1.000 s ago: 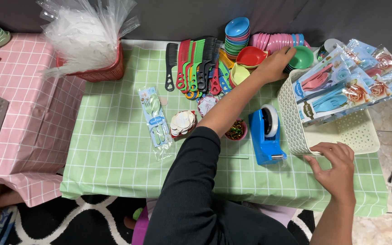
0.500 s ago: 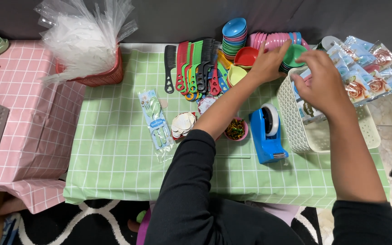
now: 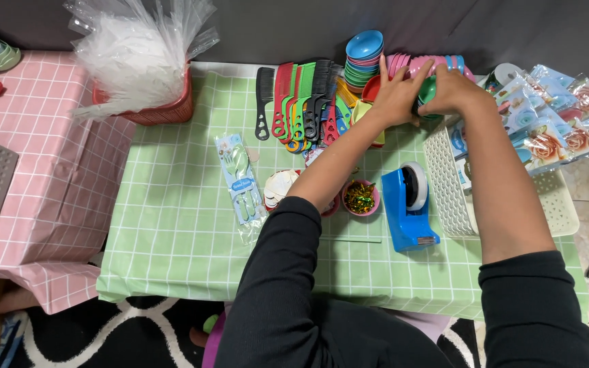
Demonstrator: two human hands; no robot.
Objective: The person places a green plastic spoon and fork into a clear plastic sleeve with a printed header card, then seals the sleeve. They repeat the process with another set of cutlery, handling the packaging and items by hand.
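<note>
Both hands point(image 3: 423, 92) on green bowl point(image 3: 428, 90); packets in white basket point(image 3: 450, 184).

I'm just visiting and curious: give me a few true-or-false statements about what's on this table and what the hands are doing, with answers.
1. Both hands, the left hand and the right hand, meet at a small green bowl. True.
2. The tape dispenser is red. False: it is blue.
3. The combs lie in a row near the table's far edge. True.
4. The green checked tablecloth is bare of packets. False: a clear packet of cutlery lies on it.
5. The white basket holds the stacked bowls. False: it holds flat packets.
</note>
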